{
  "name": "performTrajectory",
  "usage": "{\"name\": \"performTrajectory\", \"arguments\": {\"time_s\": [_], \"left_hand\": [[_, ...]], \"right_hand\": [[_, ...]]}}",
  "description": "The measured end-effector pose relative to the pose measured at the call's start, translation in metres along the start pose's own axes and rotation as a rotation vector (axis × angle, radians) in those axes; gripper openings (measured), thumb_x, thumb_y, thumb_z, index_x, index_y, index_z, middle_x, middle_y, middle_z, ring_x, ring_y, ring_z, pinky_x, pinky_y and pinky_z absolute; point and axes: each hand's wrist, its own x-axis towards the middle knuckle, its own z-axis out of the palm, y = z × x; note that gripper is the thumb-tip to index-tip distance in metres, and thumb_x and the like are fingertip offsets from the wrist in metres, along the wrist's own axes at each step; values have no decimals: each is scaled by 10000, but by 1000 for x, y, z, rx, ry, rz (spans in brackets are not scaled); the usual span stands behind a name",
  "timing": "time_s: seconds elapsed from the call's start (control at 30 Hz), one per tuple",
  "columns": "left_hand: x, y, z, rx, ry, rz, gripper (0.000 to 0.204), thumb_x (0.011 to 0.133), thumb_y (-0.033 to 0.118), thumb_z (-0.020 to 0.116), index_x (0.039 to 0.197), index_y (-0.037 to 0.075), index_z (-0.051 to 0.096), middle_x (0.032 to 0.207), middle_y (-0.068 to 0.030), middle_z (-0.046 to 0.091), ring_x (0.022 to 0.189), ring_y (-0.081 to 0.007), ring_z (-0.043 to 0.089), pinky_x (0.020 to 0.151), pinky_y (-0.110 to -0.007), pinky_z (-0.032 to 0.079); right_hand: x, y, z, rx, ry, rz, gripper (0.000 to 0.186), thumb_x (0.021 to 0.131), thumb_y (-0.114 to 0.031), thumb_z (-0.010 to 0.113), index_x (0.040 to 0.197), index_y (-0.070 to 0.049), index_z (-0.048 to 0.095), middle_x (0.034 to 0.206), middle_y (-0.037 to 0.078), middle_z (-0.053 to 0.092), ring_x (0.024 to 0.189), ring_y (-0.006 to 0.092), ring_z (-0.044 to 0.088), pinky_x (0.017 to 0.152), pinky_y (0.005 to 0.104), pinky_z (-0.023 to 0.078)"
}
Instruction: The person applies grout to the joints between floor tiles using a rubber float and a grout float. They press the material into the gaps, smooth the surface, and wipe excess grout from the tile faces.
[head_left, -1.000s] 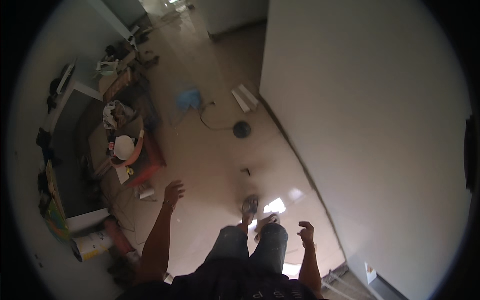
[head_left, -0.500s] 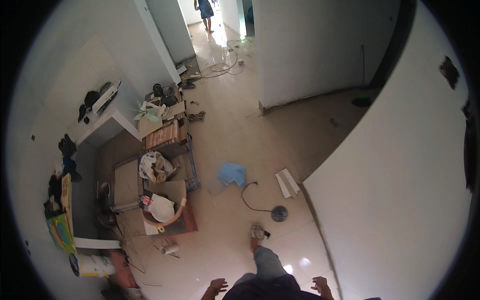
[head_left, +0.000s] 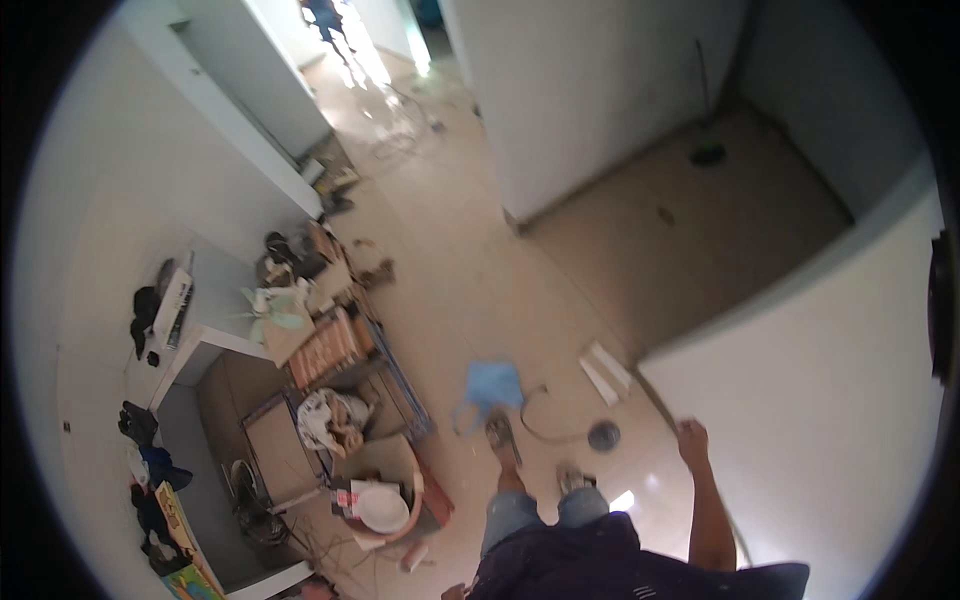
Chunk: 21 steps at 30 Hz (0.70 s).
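Note:
My right hand (head_left: 692, 440) is out ahead of my body at the right, beside the low white wall, its fingers curled in and nothing showing in them. Only a bit of my left hand (head_left: 454, 592) shows at the lower edge; its fingers cannot be made out. Neither hand touches any of the things around. On the floor by my feet lie a light blue bag-like sheet (head_left: 492, 385) with a strap and a round dark disc (head_left: 604, 435) with a cord. White strips (head_left: 606, 373) lie nearer the wall.
Along the left stand a round tub (head_left: 420, 490) with a white bowl (head_left: 383, 510) in it, a white sack (head_left: 328, 420) and a pile of boards (head_left: 325, 350). A white wall (head_left: 800, 400) borders my right. Loose cable (head_left: 400, 135) lies farther ahead, near another person (head_left: 325, 20).
I have stepped forward, and the view has turned. My right hand has swung up and forward; its fingers, apart before, are now curled. My left hand has dropped almost out of view.

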Motion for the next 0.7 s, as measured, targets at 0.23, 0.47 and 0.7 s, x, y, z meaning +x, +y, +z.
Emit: {"name": "performTrajectory", "arguments": {"time_s": [0.23, 0.47, 0.7], "left_hand": [[102, 230, -45, -97, -3, 103, 335, 1042, 261, 423, 1227, 65, 623, 1106, -131, 676, 934, -278, 676, 726, -469, 585], [97, 547, -14, 32, 61, 350, 337, 1041, 225, 504, 1222, -28, 633, 1116, -164, 717, 883, -275, 715, 705, -409, 589], [67, 743, 176, 259, -193, 553, 364, 1032, 237, 552, 1320, 17, 595, 1219, -162, 697, 1045, -272, 713, 809, -396, 600]], "right_hand": [[-63, 50, 85, -535, -656, 121, 292, 744, -234, 683, 1012, -267, 792, 1067, -34, 754, 1056, 184, 671, 905, 488, 491], [-36, -94, 145, 41, -876, 300, 352, 842, -264, 656, 1131, -76, 725, 1113, 173, 729, 1037, 294, 690, 861, 501, 536], [83, -97, 178, -61, -578, 336, 230, 914, -235, 594, 986, -98, 765, 990, 136, 746, 895, 314, 706, 832, 474, 538]]}}
